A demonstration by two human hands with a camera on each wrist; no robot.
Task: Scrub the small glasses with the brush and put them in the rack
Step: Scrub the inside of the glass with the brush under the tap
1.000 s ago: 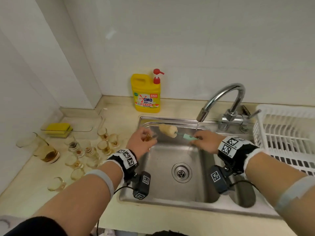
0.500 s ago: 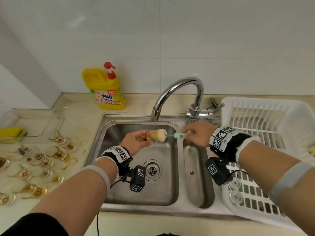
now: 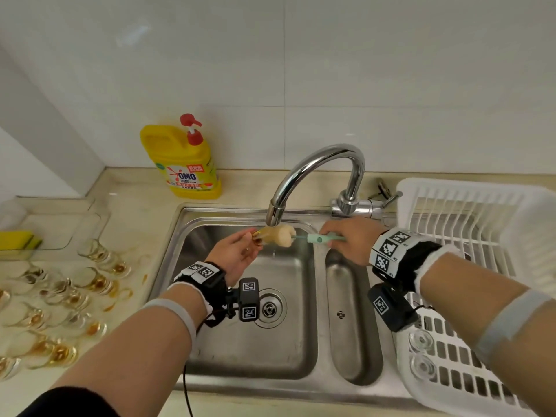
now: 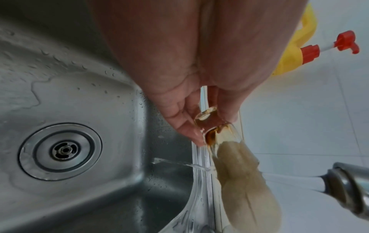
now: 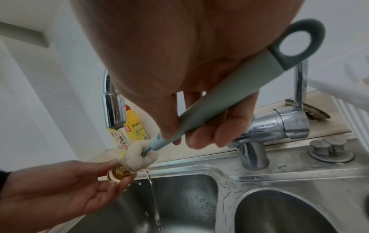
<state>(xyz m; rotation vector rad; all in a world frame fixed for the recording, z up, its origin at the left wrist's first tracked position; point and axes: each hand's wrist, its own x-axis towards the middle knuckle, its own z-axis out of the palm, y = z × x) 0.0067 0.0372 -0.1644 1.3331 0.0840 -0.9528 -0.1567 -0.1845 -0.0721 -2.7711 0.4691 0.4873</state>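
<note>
My left hand pinches a small glass stained brown, on its side under the running tap. My right hand grips the pale green handle of the brush, whose beige sponge head is pushed into the mouth of the glass. Water runs off the glass into the left sink basin. Several dirty small glasses lie on the counter at the left. Two clean glasses sit upside down in the white rack at the right.
A yellow detergent bottle with a red pump stands behind the sink. A yellow sponge sits in a clear tray at far left. The narrow right basin lies between the main basin and the rack. The tap lever is behind my right hand.
The view has swung right, bringing the rack into sight. The glass and brush have come together under the spout, and the sponge head has gone into the glass.
</note>
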